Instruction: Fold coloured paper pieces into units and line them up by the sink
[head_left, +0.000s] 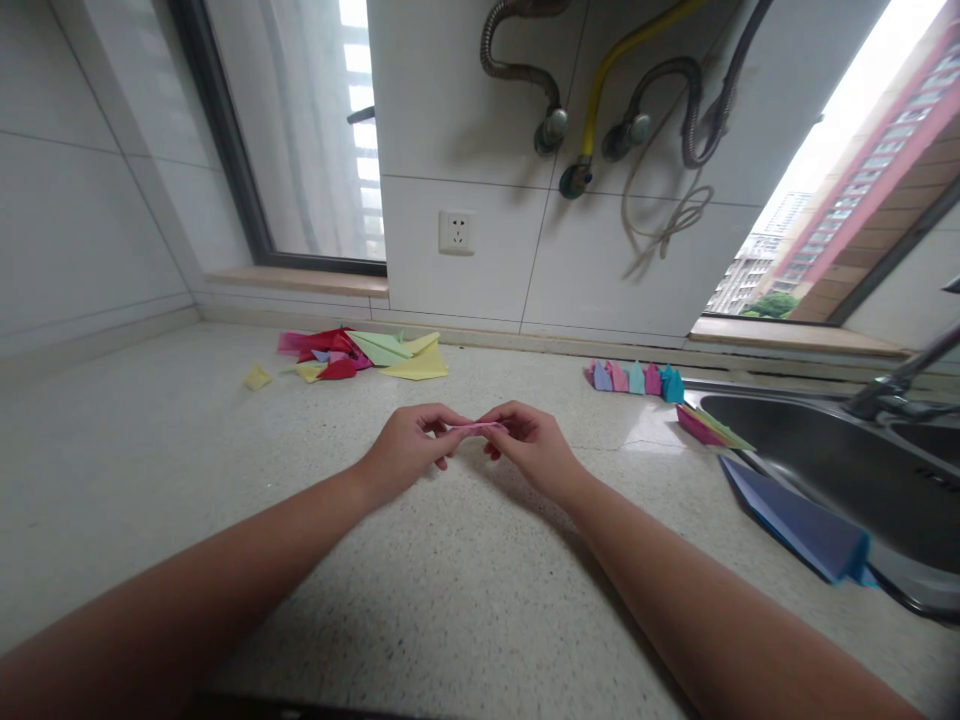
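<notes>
A small pink piece of folded paper [474, 427] is pinched between both of my hands, a little above the speckled countertop [450, 590]. My left hand [415, 440] grips its left end between thumb and fingers. At the opposite end, my right hand [534, 447] holds it the same way. The paper looks thin and edge-on from here, and my fingers hide much of its shape.
Folded papers in several colours [382, 350] lie in a pile at the back left, with a small yellow piece [256, 377] beside it. Small folded paper figures [636, 378] stand in a row at the back right. A blue folded paper [799, 515] lies by the sink [795, 430].
</notes>
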